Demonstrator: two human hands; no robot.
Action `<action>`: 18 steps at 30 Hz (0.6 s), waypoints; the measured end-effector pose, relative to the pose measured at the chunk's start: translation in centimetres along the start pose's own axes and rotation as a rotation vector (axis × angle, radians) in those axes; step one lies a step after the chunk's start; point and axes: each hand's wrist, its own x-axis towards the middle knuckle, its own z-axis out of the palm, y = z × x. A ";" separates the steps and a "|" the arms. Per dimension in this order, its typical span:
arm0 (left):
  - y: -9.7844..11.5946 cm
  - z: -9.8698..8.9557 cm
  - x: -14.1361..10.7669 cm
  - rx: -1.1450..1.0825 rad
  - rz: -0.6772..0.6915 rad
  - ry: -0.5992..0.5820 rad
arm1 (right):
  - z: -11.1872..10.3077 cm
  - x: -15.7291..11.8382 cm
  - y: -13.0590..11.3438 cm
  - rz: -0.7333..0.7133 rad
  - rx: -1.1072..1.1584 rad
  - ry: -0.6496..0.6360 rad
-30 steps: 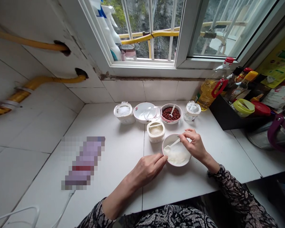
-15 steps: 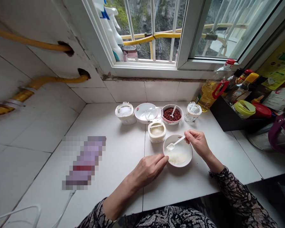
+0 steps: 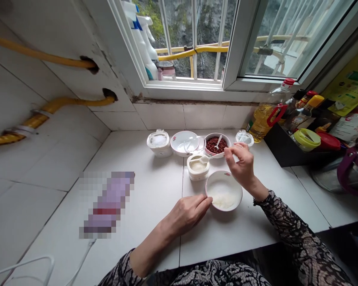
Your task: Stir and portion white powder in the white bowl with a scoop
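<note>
- Pinching the left rim of the near bowl, your left hand seems to be there to steady it; white grains lie in its near half.
- Your right hand grips a white spoon by the handle's end, which puts its scoop at the mouth of the open jar; you cannot tell whether the scoop touches the rim.
- That jar stands just beyond the bowl's left side, probably for a short reach, its clear lid tipped back to leave the mouth free.
- Behind it, the rear white bowl and the bowl of red grains stand close together, so you have little room that way.
- A lidded jar bounds this row on the left, a clear jar on the right.
- You have open countertop left of the open jar, as far as the blurred purple object.
- Rightward, space runs to the black box; the counter's front edge lies near your sleeves.
</note>
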 end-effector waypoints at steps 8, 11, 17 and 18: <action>0.0 -0.2 0.0 0.018 0.000 -0.024 | 0.1 -0.6 -0.6 -0.372 -0.259 -0.035; 0.0 -0.2 0.1 0.007 0.001 -0.022 | -0.8 -0.6 -0.6 -0.286 -0.177 0.001; 0.0 -0.2 0.0 -0.002 -0.004 -0.040 | -2.4 -2.6 0.3 -0.099 -0.045 -0.131; 0.0 -0.2 -0.1 -0.002 -0.004 -0.038 | -2.5 -3.1 0.5 -0.105 -0.054 -0.176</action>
